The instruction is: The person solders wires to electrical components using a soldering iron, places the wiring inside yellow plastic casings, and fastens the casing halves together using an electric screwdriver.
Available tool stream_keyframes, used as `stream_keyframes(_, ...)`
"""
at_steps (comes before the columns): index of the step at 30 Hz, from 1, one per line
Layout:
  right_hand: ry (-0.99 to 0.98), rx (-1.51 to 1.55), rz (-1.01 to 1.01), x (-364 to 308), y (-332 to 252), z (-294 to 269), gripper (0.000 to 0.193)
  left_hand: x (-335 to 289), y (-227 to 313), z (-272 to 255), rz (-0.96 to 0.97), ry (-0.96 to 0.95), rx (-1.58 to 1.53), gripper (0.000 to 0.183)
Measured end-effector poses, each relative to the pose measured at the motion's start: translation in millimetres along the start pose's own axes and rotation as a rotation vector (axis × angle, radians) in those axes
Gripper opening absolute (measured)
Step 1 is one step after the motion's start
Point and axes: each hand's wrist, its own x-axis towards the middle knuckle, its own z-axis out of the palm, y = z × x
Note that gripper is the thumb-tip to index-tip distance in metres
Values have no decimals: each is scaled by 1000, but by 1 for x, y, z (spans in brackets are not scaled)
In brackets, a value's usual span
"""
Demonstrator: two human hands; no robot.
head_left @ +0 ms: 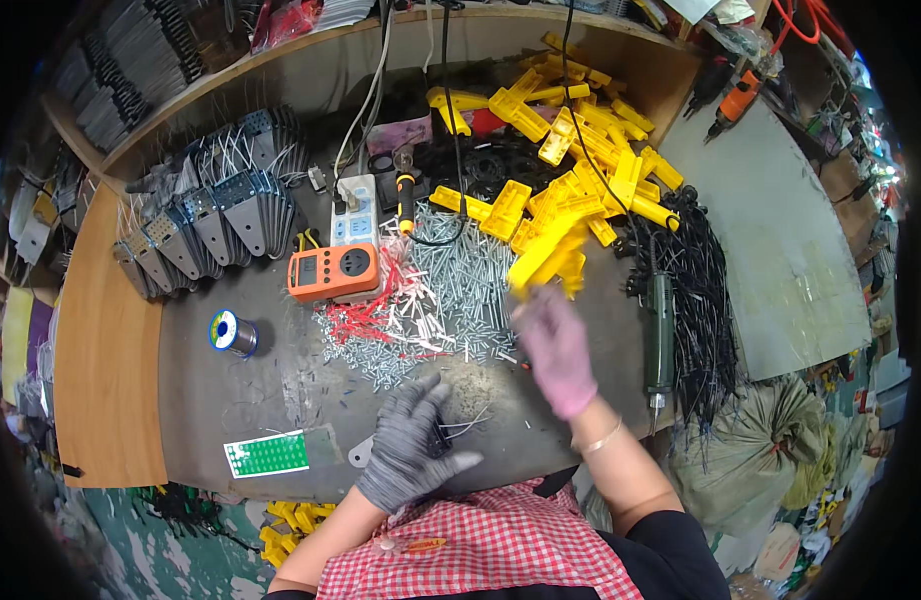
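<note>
My left hand (409,447), in a grey striped glove, lies over a grey metal bracket (361,452) at the table's near edge. Its thumb and fingers curve around a dark part on that bracket, and thin white wires (468,424) stick out to the right. Most of the bracket is hidden by the glove. My right hand (558,352), in a pink glove, is closed on a yellow plastic housing (547,262), smeared by motion, in front of the heap of similar yellow housings (591,180). Screws (466,275) lie piled between the hands and the back.
At the left, grey brackets (216,222) stand in rows behind a solder spool (233,333) and green label sheet (268,455). An orange meter (333,272) sits on a power strip (354,215). An electric screwdriver (661,335) hangs by black cables (703,300) at the right.
</note>
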Motion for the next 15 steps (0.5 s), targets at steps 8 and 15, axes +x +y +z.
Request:
stream_keyframes(8,-394,-167,-274,-36,-19,15,24,16,-22,-16,-472,159,-1474,79)
stream_keyframes(15,-62,-915,63,56,26,9,29,11,-22,-18,-493,256,-859,72)
